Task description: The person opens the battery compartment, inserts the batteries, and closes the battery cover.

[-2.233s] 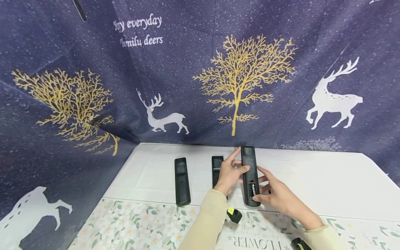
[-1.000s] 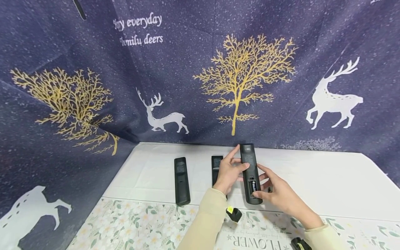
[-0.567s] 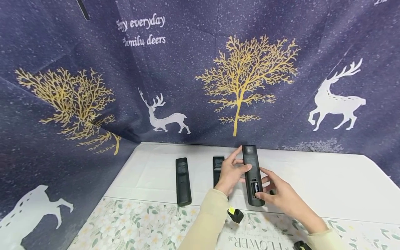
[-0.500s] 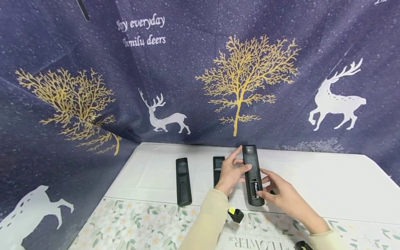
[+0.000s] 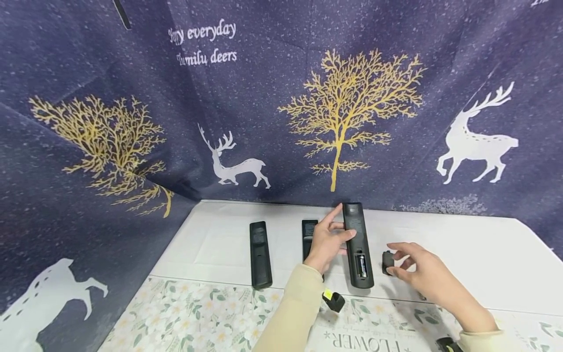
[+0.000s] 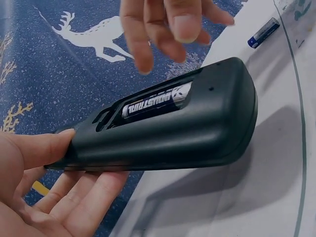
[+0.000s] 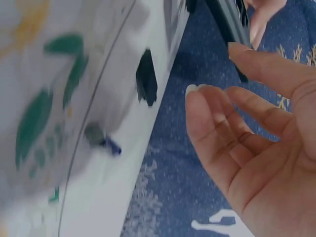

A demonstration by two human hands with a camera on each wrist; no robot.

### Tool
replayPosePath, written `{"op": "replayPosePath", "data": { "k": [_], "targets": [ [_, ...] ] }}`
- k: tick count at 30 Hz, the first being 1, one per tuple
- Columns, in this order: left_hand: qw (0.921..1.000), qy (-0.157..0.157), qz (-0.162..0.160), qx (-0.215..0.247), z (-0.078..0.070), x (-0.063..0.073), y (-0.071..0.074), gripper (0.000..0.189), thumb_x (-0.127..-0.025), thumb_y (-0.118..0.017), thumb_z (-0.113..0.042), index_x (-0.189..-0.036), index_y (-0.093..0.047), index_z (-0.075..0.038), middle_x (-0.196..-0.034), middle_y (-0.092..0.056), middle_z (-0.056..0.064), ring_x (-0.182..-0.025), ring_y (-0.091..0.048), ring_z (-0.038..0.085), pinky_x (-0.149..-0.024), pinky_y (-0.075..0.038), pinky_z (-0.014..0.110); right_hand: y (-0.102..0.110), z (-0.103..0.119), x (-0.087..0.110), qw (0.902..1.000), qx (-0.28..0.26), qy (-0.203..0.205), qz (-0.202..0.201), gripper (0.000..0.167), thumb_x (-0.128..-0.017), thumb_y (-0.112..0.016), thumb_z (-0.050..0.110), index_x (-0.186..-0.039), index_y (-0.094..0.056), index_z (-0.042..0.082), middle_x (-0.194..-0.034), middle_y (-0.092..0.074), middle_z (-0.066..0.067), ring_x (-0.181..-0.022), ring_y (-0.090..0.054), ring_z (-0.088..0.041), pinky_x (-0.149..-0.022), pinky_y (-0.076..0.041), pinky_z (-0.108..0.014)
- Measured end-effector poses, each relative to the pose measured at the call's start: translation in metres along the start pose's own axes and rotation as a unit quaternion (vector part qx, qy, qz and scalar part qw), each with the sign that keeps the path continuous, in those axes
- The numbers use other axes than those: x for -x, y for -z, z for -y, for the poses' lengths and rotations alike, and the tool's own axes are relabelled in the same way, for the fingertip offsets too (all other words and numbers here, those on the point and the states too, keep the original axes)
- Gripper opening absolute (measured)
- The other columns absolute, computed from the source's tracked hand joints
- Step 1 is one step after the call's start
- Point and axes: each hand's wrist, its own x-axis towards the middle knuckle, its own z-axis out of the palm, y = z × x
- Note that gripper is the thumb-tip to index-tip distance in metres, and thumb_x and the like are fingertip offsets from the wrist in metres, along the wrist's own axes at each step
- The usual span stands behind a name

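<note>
My left hand grips a black remote control, back side up, thumb on its back and fingers beneath. Its battery compartment is uncovered, and a battery with a dark blue label lies inside. My right hand is away from the remote, thumb and fingers parted with nothing between them, as the right wrist view shows. Just beside its fingertips in the head view, a small black battery cover lies on the white table. Another battery rests on the table, mostly hidden below my right hand in the head view.
Two more black remotes lie face down to the left, one at the far left and one partly behind my left hand. The white table has a floral cloth along its front. A dark deer-print curtain hangs behind.
My right hand has let go of the remote's lower end and moved right, to the battery cover. The battery now shows fully in the compartment. My left hand still holds the remote.
</note>
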Motion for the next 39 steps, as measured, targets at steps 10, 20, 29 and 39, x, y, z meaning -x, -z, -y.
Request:
{"op": "replayPosePath", "data": {
  "k": [10, 20, 29, 39],
  "targets": [
    [1.0, 0.001, 0.002, -0.006, 0.002, 0.0, -0.001, 0.075, -0.092, -0.082, -0.001, -0.155, -0.057, -0.035, -0.108, -0.072, 0.0, -0.087, -0.075, 0.023, -0.066, -0.065, 0.043, 0.019, -0.021, 0.007, 0.9971, 0.067, -0.032, 0.015, 0.052, -0.085, -0.087, 0.006, -0.129, -0.065, -0.01, -0.102, -0.07, -0.013, -0.08, -0.067, -0.021, -0.071, -0.058, -0.046],
    [1.0, 0.004, 0.001, -0.005, 0.002, 0.001, -0.001, 0.075, -0.093, -0.081, -0.001, -0.154, -0.058, -0.037, -0.107, -0.072, 0.0, -0.086, -0.075, 0.023, -0.066, -0.065, 0.044, 0.021, -0.031, 0.012, 0.9817, 0.081, -0.126, 0.118, 0.043, -0.092, -0.081, 0.014, -0.118, -0.064, -0.015, -0.089, -0.071, -0.009, -0.077, -0.069, -0.028, -0.07, -0.059, -0.053],
    [1.0, 0.005, 0.003, -0.004, 0.001, 0.0, -0.001, 0.075, -0.093, -0.081, -0.001, -0.154, -0.058, -0.037, -0.106, -0.072, 0.0, -0.085, -0.075, 0.024, -0.065, -0.065, 0.044, 0.01, -0.036, 0.012, 0.9758, 0.083, -0.165, 0.117, 0.04, -0.09, -0.082, 0.013, -0.112, -0.064, -0.015, -0.084, -0.071, -0.01, -0.073, -0.068, -0.025, -0.067, -0.059, -0.05],
    [1.0, 0.002, 0.001, -0.003, 0.002, -0.001, -0.001, 0.076, -0.091, -0.081, 0.002, -0.152, -0.06, -0.038, -0.105, -0.072, 0.001, -0.085, -0.076, 0.024, -0.064, -0.065, 0.044, 0.006, -0.032, 0.012, 0.9731, 0.085, -0.185, 0.108, 0.029, -0.09, -0.078, 0.007, -0.105, -0.065, -0.014, -0.08, -0.07, -0.007, -0.069, -0.065, -0.02, -0.065, -0.058, -0.046]
  ]
}}
